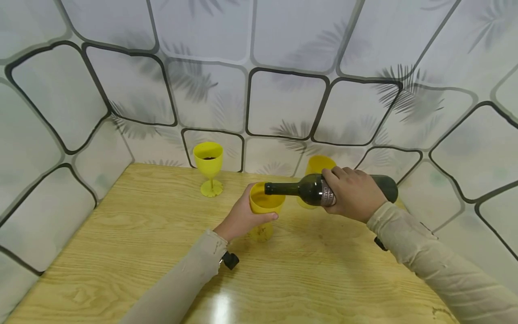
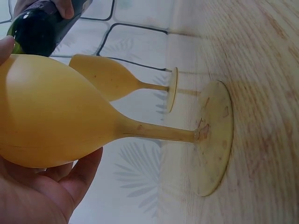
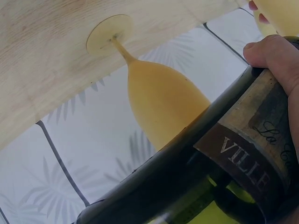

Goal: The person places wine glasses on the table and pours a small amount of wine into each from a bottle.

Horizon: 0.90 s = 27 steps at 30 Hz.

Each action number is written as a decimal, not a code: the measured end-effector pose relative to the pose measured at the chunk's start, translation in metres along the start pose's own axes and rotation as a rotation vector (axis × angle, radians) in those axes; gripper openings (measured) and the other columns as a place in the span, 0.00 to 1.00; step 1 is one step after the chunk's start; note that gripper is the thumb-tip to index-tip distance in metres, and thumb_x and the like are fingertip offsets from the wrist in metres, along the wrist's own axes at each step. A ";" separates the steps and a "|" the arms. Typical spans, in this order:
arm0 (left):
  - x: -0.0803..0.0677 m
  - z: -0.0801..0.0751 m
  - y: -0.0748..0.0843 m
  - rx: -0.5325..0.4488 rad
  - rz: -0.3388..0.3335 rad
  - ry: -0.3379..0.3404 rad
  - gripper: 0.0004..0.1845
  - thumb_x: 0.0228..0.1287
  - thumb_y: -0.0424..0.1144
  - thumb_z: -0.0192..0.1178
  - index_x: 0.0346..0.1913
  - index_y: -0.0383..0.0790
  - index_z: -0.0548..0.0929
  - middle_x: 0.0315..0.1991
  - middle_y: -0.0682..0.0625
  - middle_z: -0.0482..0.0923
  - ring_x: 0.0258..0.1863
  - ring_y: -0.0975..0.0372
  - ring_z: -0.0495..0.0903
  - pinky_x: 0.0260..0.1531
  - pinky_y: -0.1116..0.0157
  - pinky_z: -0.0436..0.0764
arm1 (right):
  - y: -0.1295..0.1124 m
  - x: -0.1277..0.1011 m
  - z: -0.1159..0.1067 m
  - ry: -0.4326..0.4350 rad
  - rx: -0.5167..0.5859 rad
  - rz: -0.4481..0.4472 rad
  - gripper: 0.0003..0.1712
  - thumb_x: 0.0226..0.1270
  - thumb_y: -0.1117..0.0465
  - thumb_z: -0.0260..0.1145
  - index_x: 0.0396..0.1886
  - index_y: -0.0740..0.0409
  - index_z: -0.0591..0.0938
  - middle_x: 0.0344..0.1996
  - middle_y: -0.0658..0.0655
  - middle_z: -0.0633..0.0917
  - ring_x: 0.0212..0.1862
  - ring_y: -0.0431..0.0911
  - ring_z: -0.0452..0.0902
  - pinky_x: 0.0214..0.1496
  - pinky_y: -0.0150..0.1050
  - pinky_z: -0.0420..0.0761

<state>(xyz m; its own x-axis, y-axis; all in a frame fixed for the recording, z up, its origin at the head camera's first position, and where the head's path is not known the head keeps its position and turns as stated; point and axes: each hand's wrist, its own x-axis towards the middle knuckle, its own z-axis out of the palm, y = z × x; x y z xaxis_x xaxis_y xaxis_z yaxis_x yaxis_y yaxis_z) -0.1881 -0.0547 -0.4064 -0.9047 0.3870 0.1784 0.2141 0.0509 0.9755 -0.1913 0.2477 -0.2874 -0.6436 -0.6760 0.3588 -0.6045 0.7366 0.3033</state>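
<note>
My left hand grips the bowl of a yellow wine goblet, thumb across its near side. In the left wrist view the base of this goblet is at the wooden tabletop. With my right hand I hold a dark green wine bottle round its labelled body, tipped nearly level. Its mouth points left over the goblet's opening. Part of the label shows in the right wrist view.
A second yellow goblet with dark contents stands at the back left of the wooden table. Behind the bottle is a third yellow goblet, partly hidden. Patterned walls enclose the table's back and sides.
</note>
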 end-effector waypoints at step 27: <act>0.000 0.000 0.000 0.000 -0.007 0.007 0.43 0.59 0.45 0.78 0.72 0.52 0.63 0.59 0.49 0.76 0.55 0.56 0.80 0.56 0.57 0.82 | -0.002 0.003 -0.002 -0.006 -0.014 -0.014 0.39 0.37 0.48 0.85 0.45 0.59 0.75 0.31 0.58 0.80 0.29 0.55 0.80 0.28 0.52 0.83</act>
<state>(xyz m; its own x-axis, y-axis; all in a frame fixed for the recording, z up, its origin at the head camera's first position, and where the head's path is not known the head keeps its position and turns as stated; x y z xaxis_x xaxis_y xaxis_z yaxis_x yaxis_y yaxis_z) -0.1879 -0.0549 -0.4062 -0.9089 0.3798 0.1721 0.2074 0.0537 0.9768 -0.1910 0.2446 -0.2852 -0.6378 -0.6863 0.3496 -0.6067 0.7273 0.3209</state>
